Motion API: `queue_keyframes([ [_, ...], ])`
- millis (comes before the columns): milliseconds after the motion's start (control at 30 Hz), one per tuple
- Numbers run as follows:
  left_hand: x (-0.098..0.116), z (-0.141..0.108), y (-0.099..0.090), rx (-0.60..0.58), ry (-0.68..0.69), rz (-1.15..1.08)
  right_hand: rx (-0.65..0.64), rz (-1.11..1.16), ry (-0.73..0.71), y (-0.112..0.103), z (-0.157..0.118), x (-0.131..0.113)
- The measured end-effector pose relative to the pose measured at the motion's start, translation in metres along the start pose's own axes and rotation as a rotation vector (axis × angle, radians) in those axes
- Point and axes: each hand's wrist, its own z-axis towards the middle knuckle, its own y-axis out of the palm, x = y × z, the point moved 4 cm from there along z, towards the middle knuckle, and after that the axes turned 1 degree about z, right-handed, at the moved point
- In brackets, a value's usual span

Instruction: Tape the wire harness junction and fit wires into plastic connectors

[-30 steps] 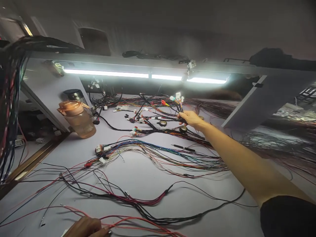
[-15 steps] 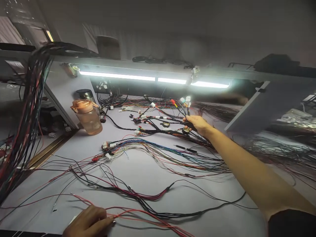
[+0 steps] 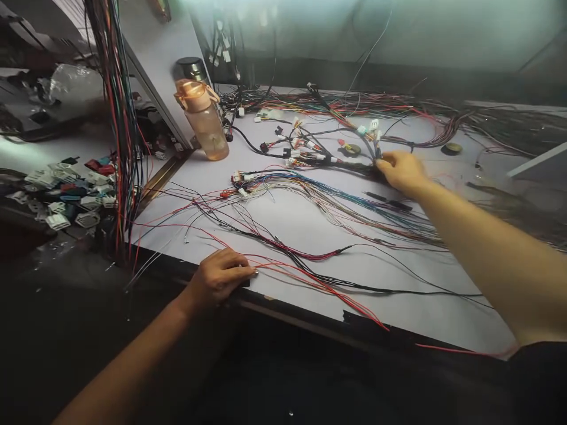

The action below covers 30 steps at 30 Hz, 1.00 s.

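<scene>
My right hand [image 3: 401,171] is closed on a black-sheathed branch of a wiring harness [image 3: 349,167] at the middle of the table. White connectors [image 3: 374,126] stick up just beyond its fingertips, and a red-and-yellow connector [image 3: 348,146] lies to their left. Near the front edge, my left hand [image 3: 224,273] is closed, with red wires [image 3: 305,271] passing at its pinched thumb and forefinger. A small shiny tip shows by the thumb. Between the hands lie a multicoloured wire bundle [image 3: 310,186] with connectors at its left end and a black-and-dark-red wire bundle [image 3: 283,247].
An orange-lidded bottle [image 3: 204,121] stands at the back left before a dark-lidded one [image 3: 190,68]. Hanging wires [image 3: 113,118] drop past the left side, beside a heap of loose connectors [image 3: 66,195]. More wires [image 3: 398,106] run along the back. A tape roll [image 3: 452,148] lies at right.
The view has tipped downward, bringing in the front edge. My right hand still grips the harness branch; the red-and-yellow connector has dropped from upright to lying left. My left hand stays at the red wires.
</scene>
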Motion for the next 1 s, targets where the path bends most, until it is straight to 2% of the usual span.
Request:
queue_keyframes([
  [100,0.003,0.001,-0.001,0.013,0.009,0.012,0.018,-0.018,-0.005,-0.018,-0.028,-0.009],
  [167,0.005,0.001,-0.002,0.023,0.015,0.019,-0.003,0.053,-0.134,-0.029,-0.058,-0.024],
  [267,0.008,0.001,-0.003,0.013,0.031,0.032,-0.012,0.157,-0.401,-0.042,-0.118,-0.050],
  [333,0.009,-0.001,-0.006,0.001,0.031,0.061,-0.043,0.160,-0.512,-0.046,-0.160,-0.061],
  [400,0.007,-0.005,-0.010,-0.002,0.009,0.105,-0.112,0.158,-0.544,-0.045,-0.196,-0.067],
  [500,0.003,-0.014,-0.018,0.007,-0.036,0.161,-0.204,0.181,-0.564,-0.038,-0.231,-0.071],
  [600,0.002,-0.024,-0.024,0.016,-0.082,0.196,-0.237,0.196,-0.596,-0.026,-0.243,-0.077],
  [700,0.005,-0.026,-0.024,0.021,-0.101,0.205,-0.253,0.173,-0.601,-0.010,-0.239,-0.092],
  [900,0.016,-0.011,-0.009,0.045,-0.054,0.072,-0.405,-0.002,-0.559,0.024,-0.232,-0.135],
  [1000,0.017,-0.004,-0.006,0.056,-0.046,-0.007,-0.382,-0.102,-0.569,0.030,-0.224,-0.151],
])
